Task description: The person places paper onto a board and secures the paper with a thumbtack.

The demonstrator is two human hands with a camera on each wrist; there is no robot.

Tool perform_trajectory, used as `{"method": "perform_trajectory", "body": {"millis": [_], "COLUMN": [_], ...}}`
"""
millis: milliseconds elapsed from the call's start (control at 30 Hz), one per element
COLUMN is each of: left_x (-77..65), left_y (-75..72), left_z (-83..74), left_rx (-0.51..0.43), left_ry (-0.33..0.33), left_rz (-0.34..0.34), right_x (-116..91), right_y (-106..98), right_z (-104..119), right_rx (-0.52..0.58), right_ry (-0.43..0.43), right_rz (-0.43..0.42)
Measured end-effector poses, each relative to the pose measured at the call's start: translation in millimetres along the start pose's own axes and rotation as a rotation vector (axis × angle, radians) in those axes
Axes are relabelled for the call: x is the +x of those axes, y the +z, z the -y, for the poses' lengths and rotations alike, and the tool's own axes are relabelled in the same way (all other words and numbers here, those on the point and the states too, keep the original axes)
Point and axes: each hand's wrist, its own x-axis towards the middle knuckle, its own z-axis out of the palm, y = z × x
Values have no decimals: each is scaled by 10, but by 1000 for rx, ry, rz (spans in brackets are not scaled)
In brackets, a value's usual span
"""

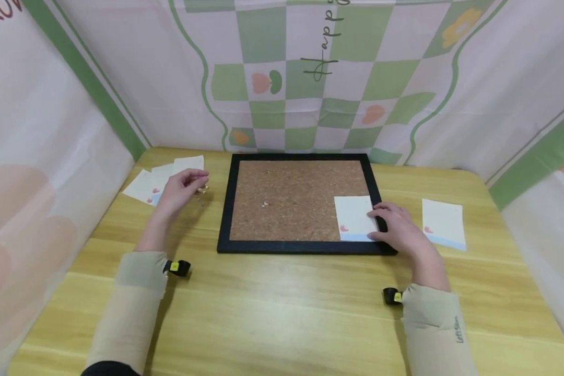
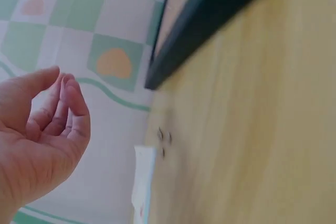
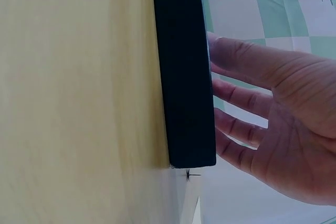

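A cork board [image 1: 286, 203] in a black frame lies flat on the table. On its lower right part lies a white note card [image 1: 354, 216] with a blue strip and a pink print. My right hand [image 1: 399, 230] reaches over the frame's right side, its extended fingers and thumb resting at the card's right edge. Left of the board, my left hand [image 1: 178, 193] hovers with bent fingers, thumb and fingertips close together; whether something small sits between them is unclear. Near that hand, small metallic pieces [image 2: 160, 135] lie on the table.
Several similar note cards [image 1: 143, 185] lie fanned out at the table's far left. Another note card [image 1: 444, 224] lies right of the board. Small shiny bits [image 1: 265, 203] show on the cork. A patterned cloth [image 1: 305, 68] hangs behind the table.
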Motion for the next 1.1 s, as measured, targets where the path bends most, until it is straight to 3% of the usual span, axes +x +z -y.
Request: {"method": "perform_trajectory", "body": {"millis": [333, 467, 800, 1100], "left_x": [-70, -52, -35, -83], "left_y": [-165, -163, -111, -91], "left_z": [231, 291, 451, 423], "left_rx": [242, 284, 366, 440], "left_ry": [53, 58, 62, 66], "left_rz": [172, 208, 158, 147], "right_x": [-14, -20, -17, -14], "right_y": [-21, -21, -2, -6], "right_z": [-27, -29, -31, -8], "right_rx": [5, -1, -18, -7], "right_ry": [15, 12, -24, -12], "right_rz": [8, 7, -12, -1]}}
